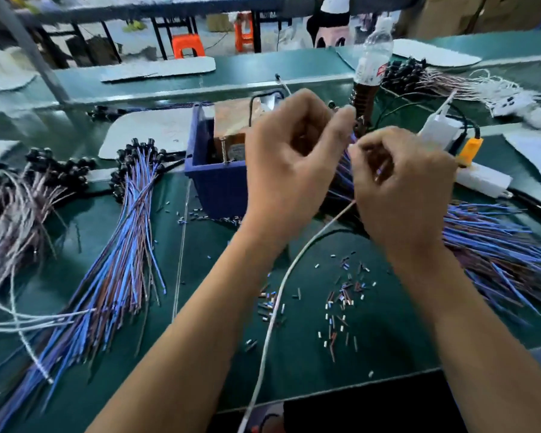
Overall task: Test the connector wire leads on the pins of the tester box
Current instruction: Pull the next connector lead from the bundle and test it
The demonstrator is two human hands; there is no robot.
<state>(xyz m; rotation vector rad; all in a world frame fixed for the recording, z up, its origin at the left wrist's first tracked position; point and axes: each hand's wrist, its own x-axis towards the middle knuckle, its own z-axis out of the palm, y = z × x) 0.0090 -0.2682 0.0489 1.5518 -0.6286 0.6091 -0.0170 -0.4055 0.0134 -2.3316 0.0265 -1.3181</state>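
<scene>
- A green work table (pixel 388 323) was seen in a busy workshop, with orange stools (pixel 188 45) blurred far behind it.
- A blue box (pixel 213 170) with brown parts inside stood in the middle of the table, just left of the hands.
- The left hand (pixel 289 170) was held up beside the box, its fingers curled and its thumb and first finger pinched on something small; what it was could not be told.
- The right hand (pixel 400 185) was held just beside the left, its fingers curled round thin blue wire leads (pixel 345 170).
- A big bunch of blue and brown wires (pixel 497 245) was spread under and right of the right hand.
- Another wire bundle (pixel 119 260) with black ends lay on the left.
- A white cable (pixel 281 289) ran between the arms.
- Tiny cut wire bits (pixel 341 304) were scattered on the table.
- A plastic bottle (pixel 374 57) stood behind the hands.
</scene>
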